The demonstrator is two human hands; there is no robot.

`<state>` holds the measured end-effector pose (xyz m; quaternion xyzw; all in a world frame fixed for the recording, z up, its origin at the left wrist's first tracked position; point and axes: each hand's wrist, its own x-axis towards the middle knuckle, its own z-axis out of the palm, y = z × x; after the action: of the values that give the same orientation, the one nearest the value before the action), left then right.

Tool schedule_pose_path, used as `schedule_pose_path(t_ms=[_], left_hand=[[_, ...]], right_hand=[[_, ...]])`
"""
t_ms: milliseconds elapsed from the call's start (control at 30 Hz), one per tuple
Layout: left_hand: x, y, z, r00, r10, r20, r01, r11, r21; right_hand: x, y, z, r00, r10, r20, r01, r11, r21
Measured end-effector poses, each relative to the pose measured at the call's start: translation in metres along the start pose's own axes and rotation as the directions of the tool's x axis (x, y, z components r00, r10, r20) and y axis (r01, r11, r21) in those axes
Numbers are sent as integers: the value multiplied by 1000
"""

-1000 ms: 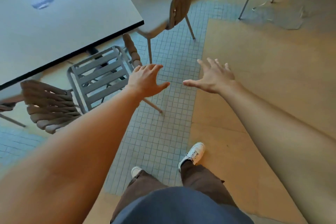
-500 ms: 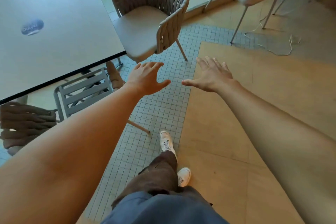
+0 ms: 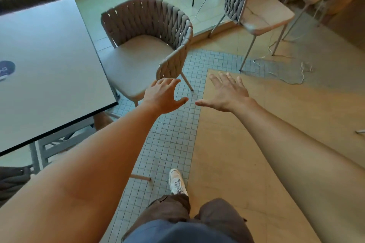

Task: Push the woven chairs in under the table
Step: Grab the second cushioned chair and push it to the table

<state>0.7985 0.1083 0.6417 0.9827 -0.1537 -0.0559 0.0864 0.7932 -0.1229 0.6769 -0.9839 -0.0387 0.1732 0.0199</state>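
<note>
- I see the table (image 3: 45,77) filling the left of my view, grey top with a dark edge; a round dark sticker (image 3: 7,67) lies on it near the left border
- The woven chair (image 3: 146,45) I am after stands at the table's right side, only the front of its seat under the top; its curved back and near arm stick out over the small-tiled floor (image 3: 169,144)
- A second woven chair (image 3: 256,4) stands well apart at upper right, away from the table; a white cable (image 3: 292,77) trails on the floor beside its legs
- A slatted chair (image 3: 59,142) shows under the table's near edge, mostly hidden; I cannot tell how far in it sits
- My left hand (image 3: 165,95) is spread and empty, fingertips just beside the woven chair's near arm; whether they touch it I cannot tell
- My right hand (image 3: 227,92) is flat, fingers released, over the wooden floor; it holds nothing
- A white shoe (image 3: 177,182) is planted on the tiles below
</note>
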Motion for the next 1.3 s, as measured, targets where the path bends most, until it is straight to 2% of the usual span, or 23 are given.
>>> schedule_pose_path(t_ms=[433,633,867,1100,1300], left_hand=[[125,-10,-3,999,-46,-14,47,998,44],[195,1,-3,981,-189,-39,190,981,27],[242,28,7,930,-366,-44,366,931,-1],[273,14,22,881,-473,16,474,880,-23],[310,-28,42,849,-522,80,525,851,-23]], right_hand=[[140,44,-37,989,-148,-1,148,985,-85],[221,82,-65,961,-276,7,276,957,-91],[300,118,-88,916,-396,62,401,906,-137],[370,108,-86,854,-506,119,520,833,-189],[428,78,-86,813,-562,150,581,794,-178]])
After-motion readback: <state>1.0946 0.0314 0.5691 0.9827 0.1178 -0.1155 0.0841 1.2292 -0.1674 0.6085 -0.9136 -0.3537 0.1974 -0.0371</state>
